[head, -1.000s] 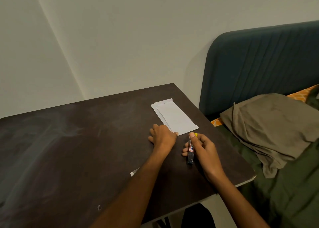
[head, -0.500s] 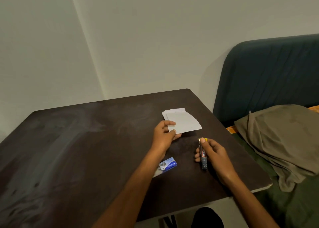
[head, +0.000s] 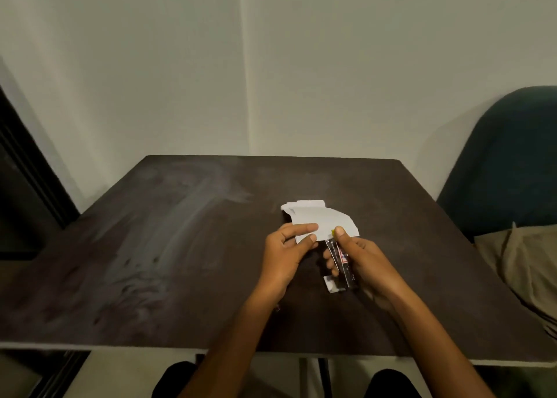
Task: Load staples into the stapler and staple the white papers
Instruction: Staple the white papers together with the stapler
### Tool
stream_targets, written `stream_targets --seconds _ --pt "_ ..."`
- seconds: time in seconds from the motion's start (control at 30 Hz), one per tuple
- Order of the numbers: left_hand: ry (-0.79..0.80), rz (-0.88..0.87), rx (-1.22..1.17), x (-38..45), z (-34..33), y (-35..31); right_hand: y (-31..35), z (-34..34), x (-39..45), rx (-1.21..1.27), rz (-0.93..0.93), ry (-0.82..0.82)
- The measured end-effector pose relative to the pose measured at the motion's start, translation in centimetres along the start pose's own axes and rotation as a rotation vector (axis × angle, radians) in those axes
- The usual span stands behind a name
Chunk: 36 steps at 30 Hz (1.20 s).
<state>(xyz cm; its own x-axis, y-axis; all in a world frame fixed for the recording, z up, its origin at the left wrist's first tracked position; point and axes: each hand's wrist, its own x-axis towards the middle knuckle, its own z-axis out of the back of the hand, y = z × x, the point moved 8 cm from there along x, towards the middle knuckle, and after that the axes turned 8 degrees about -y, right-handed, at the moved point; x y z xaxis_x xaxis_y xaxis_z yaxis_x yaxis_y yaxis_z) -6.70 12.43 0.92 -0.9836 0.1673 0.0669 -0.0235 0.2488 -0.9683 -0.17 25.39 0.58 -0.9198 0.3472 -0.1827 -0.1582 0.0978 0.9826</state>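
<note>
The left hand [head: 286, 248] pinches the near edge of the white papers [head: 322, 219] between thumb and fingers and holds them lifted just above the table [head: 180, 247], the sheets fanned a little out of line at their far end. The right hand [head: 361, 262] is wrapped around the stapler [head: 340, 260], its thumb pressed on top near the yellow tip, and the stapler's front end meets the near right corner of the papers; whether the sheets sit properly in its mouth cannot be made out. Judging from this, loading appears to be over, since the stapler looks closed, though no staples are visible to confirm it. The stapling itself seems to be the step in hand: no staple can be seen in the papers yet. Just beneath the stapler's rear a small pale thing [head: 330, 284] lies on the table, probably the staple box, too blurred to be sure. To the right are a dark blue headboard [head: 506, 162] and an olive cloth [head: 524, 262].
</note>
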Motion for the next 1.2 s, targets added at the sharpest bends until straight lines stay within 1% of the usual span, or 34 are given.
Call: stream_targets --seconds 0.2,0.37,0.7,1.0,1.2 --pt "-0.084 -0.030 -0.067 -1.0 5.2 0.7 -1.3 -5.1 0.5 0.046 -0.084 0.050" --pt "-0.119 -0.027 -0.116 -1.3 7.5 1.1 -2.5 -8.1 0.5 0.046 -0.122 0.084" --pt "-0.101 -0.109 -0.066 -1.1 7.4 0.9 -2.5 -8.5 0.3 0.088 -0.129 0.085" --pt "-0.073 -0.139 -0.047 -1.1 7.3 0.7 -2.6 -8.2 0.5 0.086 -0.114 0.040" --pt "-0.067 -0.139 -0.039 -0.9 7.3 1.0 -2.7 -8.3 0.7 0.138 -0.107 0.014"
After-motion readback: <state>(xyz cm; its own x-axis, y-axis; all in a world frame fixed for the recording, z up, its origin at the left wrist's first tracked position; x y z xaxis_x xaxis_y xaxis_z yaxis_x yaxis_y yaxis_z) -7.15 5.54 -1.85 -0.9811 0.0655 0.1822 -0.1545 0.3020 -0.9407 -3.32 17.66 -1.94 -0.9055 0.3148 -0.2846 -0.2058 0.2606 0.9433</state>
